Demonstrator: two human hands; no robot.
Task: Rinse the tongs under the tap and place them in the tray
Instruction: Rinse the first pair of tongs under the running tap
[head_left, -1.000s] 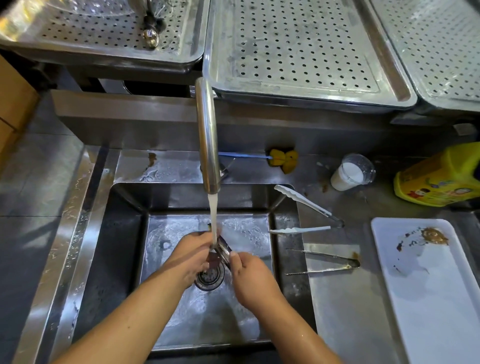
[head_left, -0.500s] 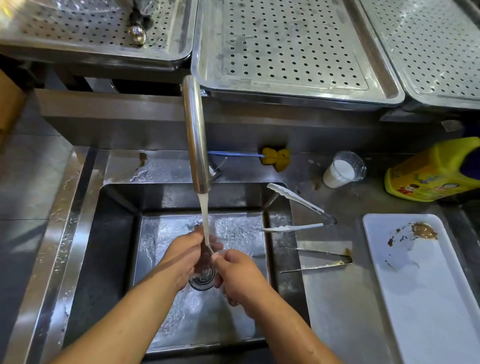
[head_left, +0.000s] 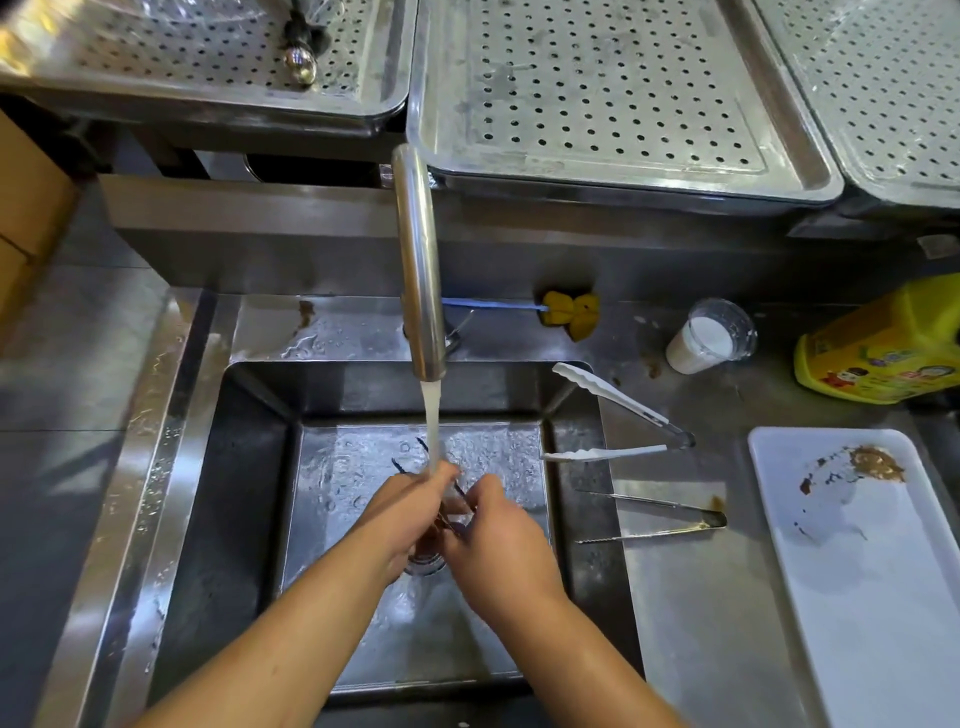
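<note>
Over the middle of the sink (head_left: 244, 519), both hands meet under the running water: the left hand (head_left: 410, 512) and the right hand (head_left: 498, 535) each have their fingers closed on a small pair of dark tongs (head_left: 457, 506) held between them (mostly hidden by the hands, with thin dark tips showing just beyond the left hand). The stream from the tap (head_left: 418, 260) falls onto the left hand's fingers. On the counter (head_left: 701, 623) right of the sink, a white tray (head_left: 883, 597) with brown smears lies along the right edge. Between it and the sink lie thin metal tongs (head_left: 654, 517), and just beyond them white-tipped tongs (head_left: 618, 426), both reaching over the sink's right rim. Farther back stand a cup of white liquid (head_left: 709, 338), a yellow bottle (head_left: 883, 348) and a yellow sponge brush (head_left: 569, 312). Perforated steel trays (head_left: 613, 93) line the far edge.
</note>
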